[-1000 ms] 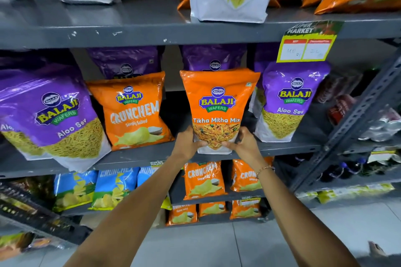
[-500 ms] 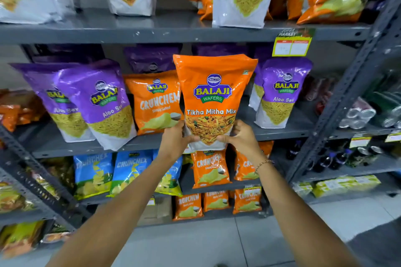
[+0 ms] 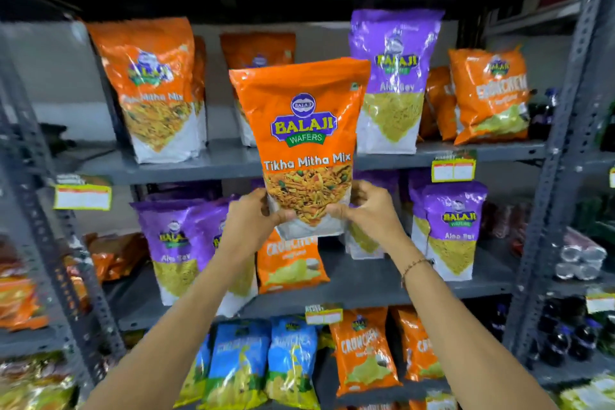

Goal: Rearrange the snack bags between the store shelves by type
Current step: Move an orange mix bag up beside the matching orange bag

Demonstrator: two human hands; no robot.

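An orange Tikha Mitha Mix bag (image 3: 306, 130) is upright in the air in front of the shelves. My left hand (image 3: 253, 220) grips its lower left corner and my right hand (image 3: 369, 210) grips its lower right corner. The bag's top reaches the height of the upper shelf (image 3: 226, 160). On that shelf stand another Tikha Mitha Mix bag (image 3: 153, 90) at left, one more behind the held bag (image 3: 258, 50), a purple Aloo Sev bag (image 3: 394, 76) and an orange Crunchem bag (image 3: 489, 93) at right.
The middle shelf (image 3: 376, 283) holds purple Aloo Sev bags (image 3: 176, 243), an orange Crunchem bag (image 3: 293, 263) and more Aloo Sev bags (image 3: 456, 226). Blue chip bags (image 3: 289, 363) and orange Crunchem bags (image 3: 362, 349) fill the lower shelf. Grey uprights (image 3: 562, 143) frame the bay; bottles stand at right.
Both hands have lifted the Tikha Mitha Mix bag off the middle shelf and raised it toward the upper shelf. The view has tilted upward.
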